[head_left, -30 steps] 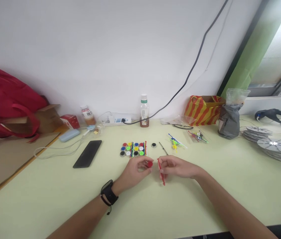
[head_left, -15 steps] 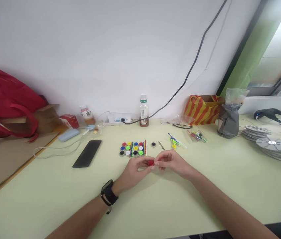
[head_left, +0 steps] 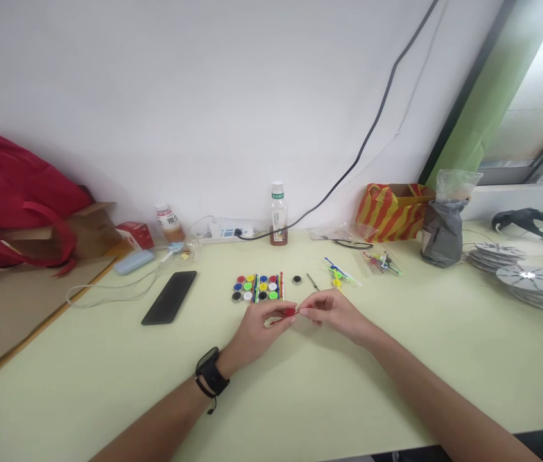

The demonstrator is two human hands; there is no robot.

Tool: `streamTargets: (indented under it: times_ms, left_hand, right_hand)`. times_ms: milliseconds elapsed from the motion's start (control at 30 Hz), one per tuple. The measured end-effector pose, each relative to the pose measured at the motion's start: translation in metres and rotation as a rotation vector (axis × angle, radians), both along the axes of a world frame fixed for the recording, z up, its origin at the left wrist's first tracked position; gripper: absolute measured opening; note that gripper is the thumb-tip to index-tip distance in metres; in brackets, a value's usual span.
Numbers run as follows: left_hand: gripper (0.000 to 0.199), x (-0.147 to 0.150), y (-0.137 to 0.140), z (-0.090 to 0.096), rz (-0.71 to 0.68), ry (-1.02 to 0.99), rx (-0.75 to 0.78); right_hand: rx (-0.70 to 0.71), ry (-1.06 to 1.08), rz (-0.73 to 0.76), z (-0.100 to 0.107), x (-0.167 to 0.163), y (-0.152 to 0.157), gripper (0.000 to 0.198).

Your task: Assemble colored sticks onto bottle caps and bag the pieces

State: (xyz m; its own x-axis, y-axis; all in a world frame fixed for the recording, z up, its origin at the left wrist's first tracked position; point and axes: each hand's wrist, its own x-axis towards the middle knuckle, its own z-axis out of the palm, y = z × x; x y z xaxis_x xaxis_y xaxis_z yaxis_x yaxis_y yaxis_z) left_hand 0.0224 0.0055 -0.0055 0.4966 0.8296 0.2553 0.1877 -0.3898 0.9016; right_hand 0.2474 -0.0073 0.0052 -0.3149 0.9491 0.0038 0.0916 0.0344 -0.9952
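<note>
My left hand, with a black watch on its wrist, pinches a small red plastic disc between thumb and fingertips. A thin red plastic stick shows between the left thumb and fingers. My right hand is closed in a pinch at the right side of the red disc, fingertips almost touching the left ones. Whatever sits between the right fingertips is too small to make out. Just beyond the hands lie rows of round coloured discs with coloured sticks between and beside them.
Past the hands lie a single black disc, a thin dark tool and loose coloured sticks. A phone rests at left, a bottle stands by the wall, and stacked grey discs are at right.
The red disc has turned between the fingers, and the red stick now shows under my left fingers. My right fingertips have shifted slightly. Both arms stay nearly in place.
</note>
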Motion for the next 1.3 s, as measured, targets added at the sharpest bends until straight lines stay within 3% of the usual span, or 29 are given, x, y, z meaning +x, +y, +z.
streamTargets:
  times_ms: [100,167,300,433,900,1133,1300]
  left_hand:
    - [0.025,-0.003,0.002,-0.003,0.041,0.046,0.082]
    - [0.021,-0.006,0.004,-0.001,0.022,0.104,0.225]
    - [0.027,-0.011,0.004,0.012,-0.175,0.281,0.598]
    - [0.03,-0.01,0.001,0.023,-0.25,0.397,0.775]
    - [0.035,-0.008,0.008,0.012,-0.228,0.478,0.761]
    - [0.03,-0.009,0.014,0.004,-0.139,0.393,0.676]
    - [0.024,-0.007,0.014,0.0,-0.103,0.273,0.603]
  right_hand:
    - [0.005,-0.037,0.026,0.0,0.002,0.001,0.035]
    - [-0.008,-0.046,0.027,0.0,0.003,0.001,0.035]
    - [-0.032,-0.019,0.059,-0.003,0.001,0.001,0.037]
    - [-0.036,0.0,0.089,-0.004,-0.003,0.001,0.033]
    - [-0.031,-0.025,-0.017,-0.003,0.0,0.004,0.032]
    - [-0.055,-0.025,-0.01,0.0,0.0,0.002,0.037]
    - [0.003,-0.022,-0.001,0.001,-0.001,0.001,0.04]
